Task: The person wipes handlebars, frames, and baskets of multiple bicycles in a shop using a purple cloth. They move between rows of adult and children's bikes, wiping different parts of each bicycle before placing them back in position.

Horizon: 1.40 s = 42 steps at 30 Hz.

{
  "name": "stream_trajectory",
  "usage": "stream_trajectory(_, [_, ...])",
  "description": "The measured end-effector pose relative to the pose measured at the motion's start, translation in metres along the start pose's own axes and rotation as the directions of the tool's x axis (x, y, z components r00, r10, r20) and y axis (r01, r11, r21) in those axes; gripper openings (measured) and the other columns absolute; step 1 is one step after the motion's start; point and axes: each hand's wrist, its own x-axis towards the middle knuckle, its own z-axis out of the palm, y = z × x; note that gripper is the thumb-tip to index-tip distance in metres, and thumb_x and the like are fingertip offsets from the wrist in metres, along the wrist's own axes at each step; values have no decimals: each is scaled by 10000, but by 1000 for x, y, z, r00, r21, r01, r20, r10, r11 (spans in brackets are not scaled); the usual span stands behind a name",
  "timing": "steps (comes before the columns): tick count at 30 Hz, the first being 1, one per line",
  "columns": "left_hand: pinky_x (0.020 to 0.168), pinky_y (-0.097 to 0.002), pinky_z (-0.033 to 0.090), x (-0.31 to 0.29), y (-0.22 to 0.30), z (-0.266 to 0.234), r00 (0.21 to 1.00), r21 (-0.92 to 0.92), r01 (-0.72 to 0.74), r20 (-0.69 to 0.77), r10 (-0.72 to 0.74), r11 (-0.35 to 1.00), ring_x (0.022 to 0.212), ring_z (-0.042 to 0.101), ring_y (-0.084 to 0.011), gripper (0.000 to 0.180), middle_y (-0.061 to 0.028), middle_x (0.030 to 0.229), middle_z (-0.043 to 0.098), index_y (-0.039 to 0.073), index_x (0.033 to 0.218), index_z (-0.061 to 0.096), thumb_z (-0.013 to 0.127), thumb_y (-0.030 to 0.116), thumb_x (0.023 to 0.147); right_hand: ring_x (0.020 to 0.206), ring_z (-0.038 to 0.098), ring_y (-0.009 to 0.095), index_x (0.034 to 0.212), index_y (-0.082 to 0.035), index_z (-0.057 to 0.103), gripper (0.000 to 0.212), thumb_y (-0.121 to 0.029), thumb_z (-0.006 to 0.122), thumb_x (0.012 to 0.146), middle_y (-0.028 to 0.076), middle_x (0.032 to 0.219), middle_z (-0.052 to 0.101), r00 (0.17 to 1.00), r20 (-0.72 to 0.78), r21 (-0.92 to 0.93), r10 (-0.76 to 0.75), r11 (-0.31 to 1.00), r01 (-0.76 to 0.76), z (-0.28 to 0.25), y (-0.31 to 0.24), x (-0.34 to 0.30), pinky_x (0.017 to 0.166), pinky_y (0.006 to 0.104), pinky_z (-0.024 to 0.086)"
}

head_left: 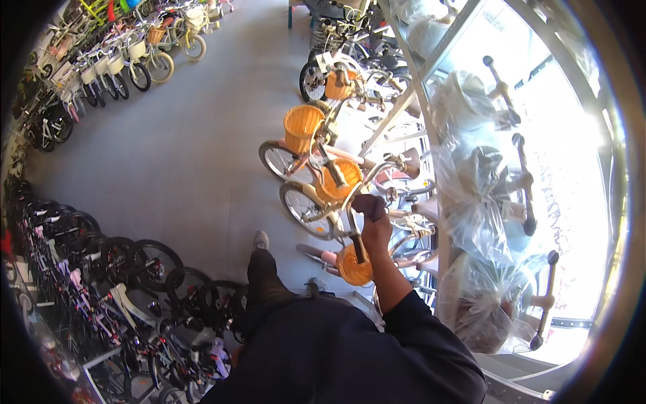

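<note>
My right hand point(377, 232) reaches forward from a dark sleeve, its fingers closed on a dark brown cloth-like piece point(368, 206). It is beside the handlebar of a cream bicycle with a wicker basket point(341, 178) at its front. A dark handlebar grip point(359, 248) lies just left of my wrist. Below that, another wicker basket point(354, 264) sits on a pinkish bicycle. I cannot make out whether the brown piece touches the handlebar. My left hand does not show.
More bicycles with wicker baskets point(303, 128) stand ahead in a row. Plastic-wrapped goods point(481, 202) line a shelf by the bright window at right. Dense rows of small bicycles point(138, 262) stand at left, others point(138, 57) farther off. Grey floor point(182, 148) lies between.
</note>
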Motion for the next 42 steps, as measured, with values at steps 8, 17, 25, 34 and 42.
stream_trajectory(8, [697,-501,488,143,-26,-81,956,-39,173,246,-158,984,790,638,-440,279,-209,809,646,39,861,657,599,307,912,1055,680,450,1134,-79,692,369,-372,675,911,247,1068,728,979,32,-372,200,912,-174,130,-57,109,911,525,526])
stream_trajectory(17, [688,-519,477,246,-45,-180,935,-36,153,328,-133,988,803,630,-457,264,-220,806,628,37,867,639,603,294,920,1046,691,437,1101,19,735,463,-387,645,897,269,1073,732,938,-130,-336,321,876,-346,165,-29,244,944,489,516])
stream_trajectory(25, [694,-533,475,364,-30,-259,912,103,-173,391,121,979,830,629,-482,274,-242,824,619,20,888,612,584,284,952,996,726,377,1235,-22,691,521,-420,655,901,262,1122,719,834,-122,-163,537,819,-551,244,15,309,836,445,575])
stream_trajectory(34, [698,-537,477,545,115,-329,903,252,-215,420,94,944,834,632,-484,286,-248,825,619,16,878,613,583,290,956,1020,726,302,1228,-110,715,327,-226,549,971,205,1128,737,820,-224,-346,526,744,-571,315,70,323,912,392,562])
stream_trajectory(42, [701,-540,479,703,181,-335,844,359,-439,479,240,824,838,634,-486,298,-254,825,619,13,869,613,581,295,960,1034,718,338,1197,-70,704,356,-285,634,922,185,1086,750,238,-278,378,931,334,-863,295,58,329,887,400,546])
